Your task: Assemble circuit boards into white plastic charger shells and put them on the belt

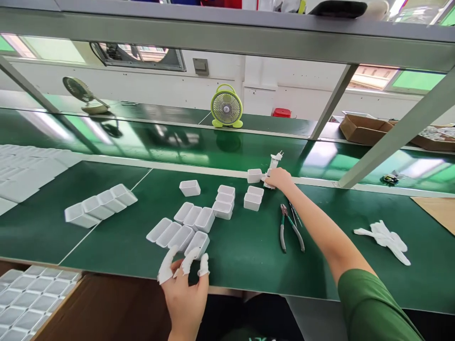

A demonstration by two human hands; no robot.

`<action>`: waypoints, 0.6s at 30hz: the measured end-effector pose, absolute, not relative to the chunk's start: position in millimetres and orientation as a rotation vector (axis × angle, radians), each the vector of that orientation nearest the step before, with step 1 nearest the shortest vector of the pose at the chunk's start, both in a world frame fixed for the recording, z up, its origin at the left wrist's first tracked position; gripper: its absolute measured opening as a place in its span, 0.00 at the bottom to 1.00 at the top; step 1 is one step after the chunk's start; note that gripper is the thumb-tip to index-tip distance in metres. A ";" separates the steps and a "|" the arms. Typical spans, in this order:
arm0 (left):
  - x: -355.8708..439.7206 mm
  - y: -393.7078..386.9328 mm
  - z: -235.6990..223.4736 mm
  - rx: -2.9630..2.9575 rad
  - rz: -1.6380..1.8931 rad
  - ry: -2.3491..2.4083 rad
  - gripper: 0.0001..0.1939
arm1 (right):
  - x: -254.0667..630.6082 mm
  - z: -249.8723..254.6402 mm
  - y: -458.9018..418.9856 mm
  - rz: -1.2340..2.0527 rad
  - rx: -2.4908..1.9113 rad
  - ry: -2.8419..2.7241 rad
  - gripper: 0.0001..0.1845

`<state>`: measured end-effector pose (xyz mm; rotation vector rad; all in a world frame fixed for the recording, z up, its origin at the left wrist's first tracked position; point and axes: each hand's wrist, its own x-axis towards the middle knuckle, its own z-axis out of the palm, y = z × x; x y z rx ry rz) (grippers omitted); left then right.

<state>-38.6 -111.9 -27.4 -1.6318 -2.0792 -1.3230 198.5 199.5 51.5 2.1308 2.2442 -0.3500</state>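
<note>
Two bare hands are at work in the head view, over a dark green matte tabletop (249,251). The left hand (185,293) hovers at the near edge with its fingers spread and loose, white rubber cots on the fingertips (165,271), just short of the nearest small white rectangular plastic tray (197,243), touching nothing that I can make out. The right hand (279,179) is stretched far forward and closed around the base of a small white plastic plug-like part (274,164), whose prongs stick up above the knuckles; another white tray (254,175) sits just beside it on the left. From how things lie, the work looks partly through: one slanted row of trays (177,233) is laid out near the left hand, a shorter row (194,217) behind it, small stacks (224,202) further back, and a separate nested row (101,204) well off to the left. All the trays I can see into look empty. A pair of green-handled pliers (288,227) lies beside the right forearm, a crumpled white cloth glove (386,239) to the right, and a lime-green desk fan (226,107) stands on the far bench.
</note>
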 end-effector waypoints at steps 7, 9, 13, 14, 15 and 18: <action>-22.3 -125.8 -26.7 -1.874 -1.517 -2.110 0.18 | 228.2 80.8 196.2 -0.740 2.363 2.147 0.12; -23.6 -128.1 -24.6 -1.989 -1.521 -2.321 0.33 | 252.5 93.1 185.5 -0.959 2.433 2.187 0.12; -34.8 -120.3 -19.7 -2.244 -1.422 -2.639 0.44 | 291.9 102.7 143.3 -1.513 2.466 2.351 0.17; -35.9 -116.0 -17.2 -2.304 -1.396 -2.631 0.41 | 295.7 99.3 129.7 -1.663 2.462 2.391 0.20; -35.3 -110.8 -13.6 -2.357 -1.383 -2.603 0.37 | 296.5 94.0 115.8 -1.855 2.454 2.413 0.21; -22.8 -88.6 4.0 -2.554 -1.409 -2.504 0.29 | 284.0 74.5 75.1 -2.685 2.325 2.214 0.21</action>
